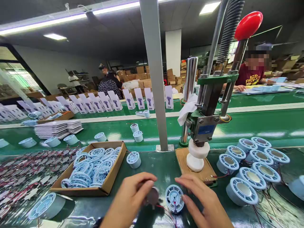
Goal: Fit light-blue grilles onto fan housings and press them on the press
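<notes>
1. Left hand (129,202) – fingers curled around a small dark round part (152,196) with thin red wires trailing from it; pinched at the fingertips, grip looks closed on it.
2. Right hand (204,202) – fingers loosely extended, fingertips touching the right edge of a pale blue round plastic fan housing (174,198); not clamped on it, more steadying than holding.
3. Key relation – the housing lies flat on the dark green table (152,164), open face up, between the two hands; the dark part sits just left of it, nearly touching. Left hand is nearer the part, right hand nearer the housing. Housing axis is vertical.
4. Just beyond the right hand: a white cylindrical press head on a wooden base plate (197,156), under a green hand press with a red knob lever (248,25).
5. Further right: a cluster of matching pale blue housings (253,164) with wires.
6. Beyond the left hand: a cardboard tray of pale blue rings (95,166); further left, a pile of red-wired parts (21,177).
</notes>
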Action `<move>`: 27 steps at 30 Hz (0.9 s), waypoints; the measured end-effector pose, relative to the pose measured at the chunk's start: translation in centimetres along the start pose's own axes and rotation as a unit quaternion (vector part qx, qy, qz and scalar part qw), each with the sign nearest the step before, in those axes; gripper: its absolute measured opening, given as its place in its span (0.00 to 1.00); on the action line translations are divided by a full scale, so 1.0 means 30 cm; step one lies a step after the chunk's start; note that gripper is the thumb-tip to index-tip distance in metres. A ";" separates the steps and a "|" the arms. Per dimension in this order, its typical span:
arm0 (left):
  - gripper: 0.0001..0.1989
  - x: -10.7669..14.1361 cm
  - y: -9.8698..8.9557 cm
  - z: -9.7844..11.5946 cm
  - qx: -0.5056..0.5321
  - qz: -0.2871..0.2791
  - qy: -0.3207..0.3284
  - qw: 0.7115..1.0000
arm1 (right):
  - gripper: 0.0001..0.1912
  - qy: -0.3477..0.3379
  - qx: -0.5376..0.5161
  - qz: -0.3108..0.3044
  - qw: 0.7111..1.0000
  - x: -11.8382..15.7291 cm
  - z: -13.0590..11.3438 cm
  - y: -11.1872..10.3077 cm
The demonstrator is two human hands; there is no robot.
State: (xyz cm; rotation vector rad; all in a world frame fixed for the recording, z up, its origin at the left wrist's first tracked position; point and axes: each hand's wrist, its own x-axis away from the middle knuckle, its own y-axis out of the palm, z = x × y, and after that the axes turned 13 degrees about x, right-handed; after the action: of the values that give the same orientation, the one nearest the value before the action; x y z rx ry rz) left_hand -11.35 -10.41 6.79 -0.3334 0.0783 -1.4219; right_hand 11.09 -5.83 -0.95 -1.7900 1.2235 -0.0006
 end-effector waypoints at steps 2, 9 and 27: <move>0.13 -0.037 0.123 0.023 0.051 -0.094 0.018 0.994 | 0.21 0.021 -0.064 -0.072 0.995 -0.055 -0.037 -0.057; 0.18 -0.086 0.169 -0.058 0.076 -0.070 0.044 0.994 | 0.16 0.194 -0.247 -0.144 0.939 -0.010 0.030 -0.026; 0.35 -0.009 0.253 -0.302 -0.075 -0.028 0.144 0.986 | 0.17 0.063 0.236 -0.337 0.909 0.040 0.088 -0.095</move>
State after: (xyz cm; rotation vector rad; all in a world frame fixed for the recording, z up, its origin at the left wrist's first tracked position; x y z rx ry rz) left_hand -6.40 -10.95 -3.93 -0.2532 0.4162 -1.5168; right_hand 15.00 -4.73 -1.06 -1.6950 0.5565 -0.7574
